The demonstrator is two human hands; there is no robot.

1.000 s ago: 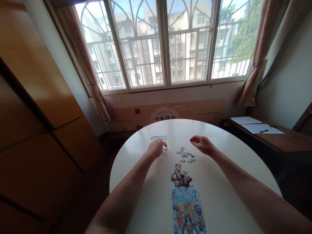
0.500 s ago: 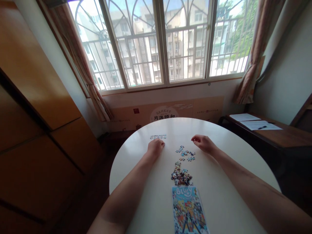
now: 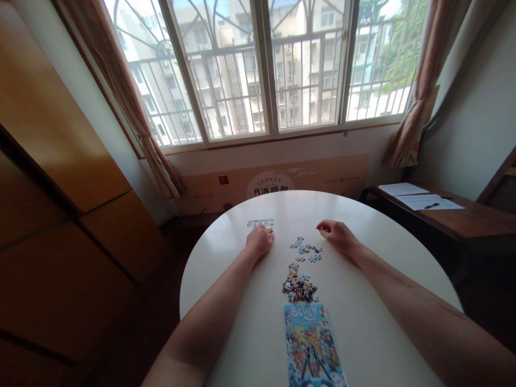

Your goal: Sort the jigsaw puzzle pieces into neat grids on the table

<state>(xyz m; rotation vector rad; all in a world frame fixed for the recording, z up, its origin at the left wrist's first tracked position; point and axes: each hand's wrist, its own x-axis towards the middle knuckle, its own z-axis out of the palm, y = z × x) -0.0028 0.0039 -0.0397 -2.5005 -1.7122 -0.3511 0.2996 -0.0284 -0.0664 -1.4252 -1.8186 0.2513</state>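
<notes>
We are looking across a round white table (image 3: pixel 355 322), and we are taking the mixed heap of puzzle pieces (image 3: pixel 299 286) as our landmark. Beyond the heap and to its left, our left hand (image 3: pixel 260 240) is reaching to the near edge of the lined-up puzzle pieces (image 3: pixel 260 221), its fingers bending; we cannot tell whether they are gripping a piece. Beyond the heap and to its right, our right hand (image 3: pixel 334 232) is hovering or resting just above the tabletop, its fingers curling loosely, and we cannot tell whether they are pinching anything. Between that hand and the heap, a loose group of bluish pieces (image 3: pixel 308 250) is lying scattered. Directly on our side of the heap, the colourful Bluey picture (image 3: pixel 312 344) is lying flat.
</notes>
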